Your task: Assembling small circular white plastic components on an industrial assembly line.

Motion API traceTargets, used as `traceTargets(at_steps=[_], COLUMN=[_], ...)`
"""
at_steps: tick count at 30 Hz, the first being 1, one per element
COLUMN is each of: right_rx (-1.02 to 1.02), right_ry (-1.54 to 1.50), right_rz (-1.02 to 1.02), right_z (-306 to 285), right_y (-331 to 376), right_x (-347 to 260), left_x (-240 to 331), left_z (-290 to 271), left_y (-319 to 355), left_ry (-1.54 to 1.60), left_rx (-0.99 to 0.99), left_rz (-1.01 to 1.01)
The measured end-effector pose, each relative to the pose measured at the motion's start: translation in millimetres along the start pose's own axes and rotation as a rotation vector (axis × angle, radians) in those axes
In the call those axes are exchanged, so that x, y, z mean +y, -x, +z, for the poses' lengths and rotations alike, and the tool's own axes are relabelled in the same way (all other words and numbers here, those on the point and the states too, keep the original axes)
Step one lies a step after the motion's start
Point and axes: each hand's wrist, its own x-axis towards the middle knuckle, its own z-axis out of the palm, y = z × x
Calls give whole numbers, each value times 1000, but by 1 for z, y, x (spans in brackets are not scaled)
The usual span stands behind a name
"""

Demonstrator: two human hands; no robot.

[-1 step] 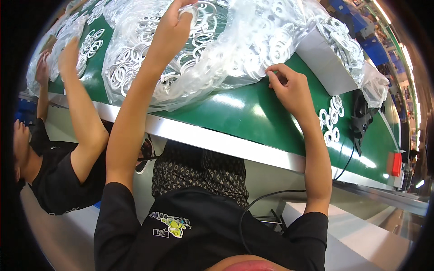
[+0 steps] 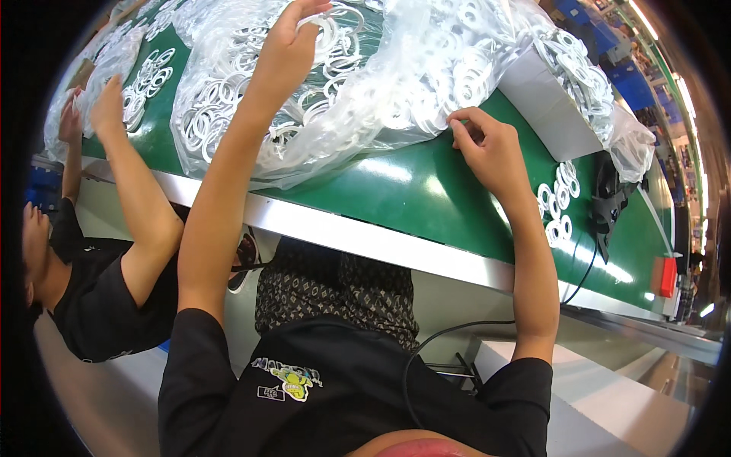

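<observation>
A large clear plastic bag (image 2: 335, 126) full of white rings (image 2: 209, 126) is spread over the green table (image 2: 426, 202). My left hand (image 2: 289, 49) reaches over the pile at the top of the view, thumb and fingers apart. Just beside its fingertips stands a white ring (image 2: 326, 39); the hand does not appear to hold it. At the bag's right edge is my right hand (image 2: 491, 148), fingers curled and fingertips pinched against the plastic.
A white box (image 2: 552, 107) heaped with rings stands at the right. Several loose rings (image 2: 560, 194) lie near a black strapped object (image 2: 609, 198) with a cable. At the left, a co-worker's arm (image 2: 137, 167) reaches over the table. A red block (image 2: 667, 277) sits far right.
My left hand has shifted slightly left, away from the ring at its fingertips. The co-worker's nearer hand has moved slightly down and left. My right hand stays in place.
</observation>
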Motion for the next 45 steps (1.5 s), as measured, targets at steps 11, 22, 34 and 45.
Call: traceTargets(at_steps=[11, 22, 34, 45], right_rx=[16, 1, 65, 146], right_ry=[-35, -8, -447, -528], right_rz=[38, 33, 12, 32], right_z=[1, 1, 1, -3], right_y=[0, 1, 5, 2], right_x=[0, -4, -22, -5], left_x=[-38, -9, 27, 50], left_z=[-14, -10, 23, 82], left_y=[0, 5, 21, 49], left_ry=[507, 481, 375, 422], left_rx=[-88, -11, -384, -585], left_rz=[-221, -250, -98, -190])
